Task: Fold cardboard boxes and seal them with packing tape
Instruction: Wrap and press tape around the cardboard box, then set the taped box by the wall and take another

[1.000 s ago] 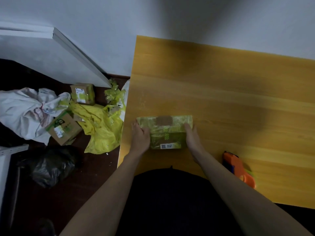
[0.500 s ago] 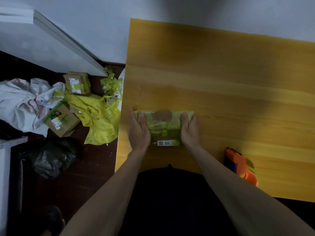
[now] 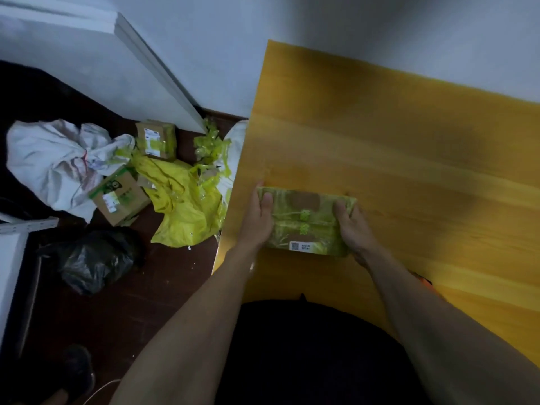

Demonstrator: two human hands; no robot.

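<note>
Both hands are clasping one box: the left hand [image 3: 258, 217] is gripping its left end, the right hand [image 3: 355, 229] its right end. The box [image 3: 306, 222] is sitting near the table's [image 3: 409, 159] left edge, already wrapped in tape, apparently sealed; two boxes [image 3: 156, 138] are lying on the floor.

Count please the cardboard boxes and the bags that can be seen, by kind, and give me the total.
Cardboard boxes: 3, namely the taped box on the table, the far floor box and the near floor box
Bags: 3, namely the white bag, the yellow bag and the black bag
Total: 6
</note>
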